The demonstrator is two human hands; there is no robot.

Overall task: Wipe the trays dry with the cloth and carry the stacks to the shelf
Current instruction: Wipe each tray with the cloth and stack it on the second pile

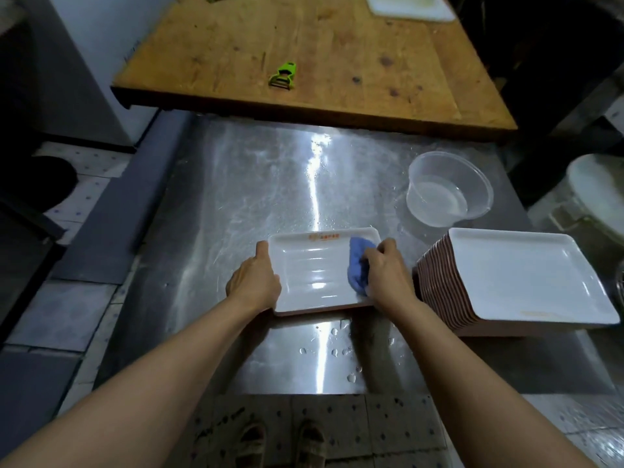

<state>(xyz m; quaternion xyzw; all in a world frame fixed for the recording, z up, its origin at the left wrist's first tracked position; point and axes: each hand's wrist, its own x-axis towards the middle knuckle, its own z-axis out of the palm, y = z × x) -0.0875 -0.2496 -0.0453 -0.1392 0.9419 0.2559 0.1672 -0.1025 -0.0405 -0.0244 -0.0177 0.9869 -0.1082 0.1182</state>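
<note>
Wiping a single tray dry. My left hand grips the left rim of the white tray, thumb over the edge, steadying it on the wet steel counter. My right hand is curled round a bunched blue cloth and presses it onto the tray's floor at the right end.

Technique, as I judge it: I keep the left hand clamped so the tray cannot slide on the film of water beneath it. I should draw the cloth along the shallow ridges in the tray floor rather than across them, then run it round the raised rim and corners, where water is likely to collect. The underside probably needs a pass as well, since droplets lie on the counter just in front of the tray.

Orientation: the tray lies flat, hollow side up, its long axis running left to right across my view and tilted slightly, the right end a little farther from me. The orange print sits along the far rim.

Just to the right, apart from this tray, stands the stack of trays, near a clear plastic tub that holds a little water.
</note>
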